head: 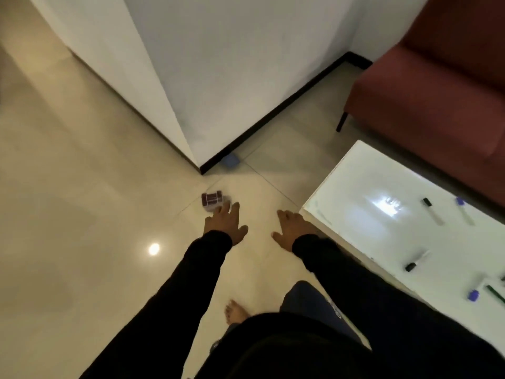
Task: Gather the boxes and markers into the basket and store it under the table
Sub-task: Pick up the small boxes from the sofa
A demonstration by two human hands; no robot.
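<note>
A small dark red and white box [212,201] lies on the pale tiled floor [82,187] near the centre of the frame, just below the outer corner of the white wall [191,77] with its black skirting. It is blurred, so its print cannot be read. A second small blue box [231,161] lies above it, against the skirting, partly hidden by the wall's base.

The left hand [224,225] reaches out over the floor with fingers spread apart, its grip holding nothing; the fingertips [225,207] appear to overlap the red box's lower right edge, though whether they touch it cannot be told. The right hand [293,228] is also spread flat and clear of any object, near the corner of the white glossy bench [355,187] at the right. Both arms wear black sleeves.

On the bench lie several markers, all smeared by motion: a black-capped marker [431,210], a purple-capped marker [464,210], another black-capped marker [416,261] lower down, a loose purple cap or short marker [473,295], and a green marker [494,294] cut off by the right edge. A dark red upholstered sofa [437,91] fills the upper right. A bare foot [235,311] shows at the bottom centre.
</note>
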